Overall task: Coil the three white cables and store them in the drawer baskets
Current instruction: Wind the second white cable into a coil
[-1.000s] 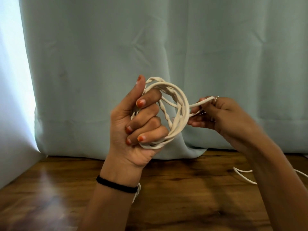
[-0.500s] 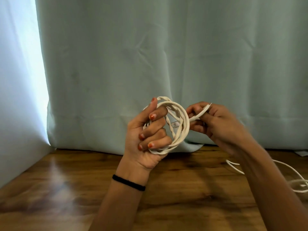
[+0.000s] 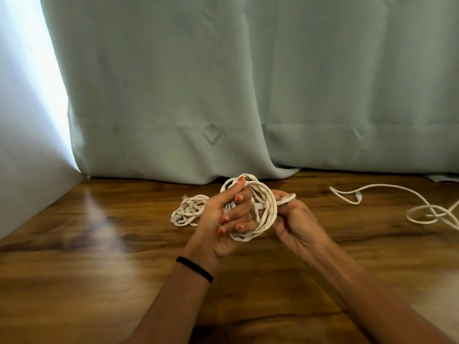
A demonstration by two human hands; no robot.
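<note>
My left hand (image 3: 224,219) grips a white cable wound into a round coil (image 3: 269,214), fingers through its middle, held above the wooden surface. My right hand (image 3: 295,219) pinches the loose end of that same cable (image 3: 288,198) just right of the coil. A second white cable (image 3: 188,212) lies bundled on the wood behind my left hand. A third white cable (image 3: 387,194) lies uncoiled in loose loops at the right. No drawer or basket is in view.
A pale green curtain (image 3: 223,95) hangs down to the wooden surface (image 3: 124,269) along the back. A white wall (image 3: 24,120) closes off the left side.
Both hands with the coil have come down lower in view, closer to the wood. The view has tilted down, so the bundled cable and the loose cable at the right now show.
</note>
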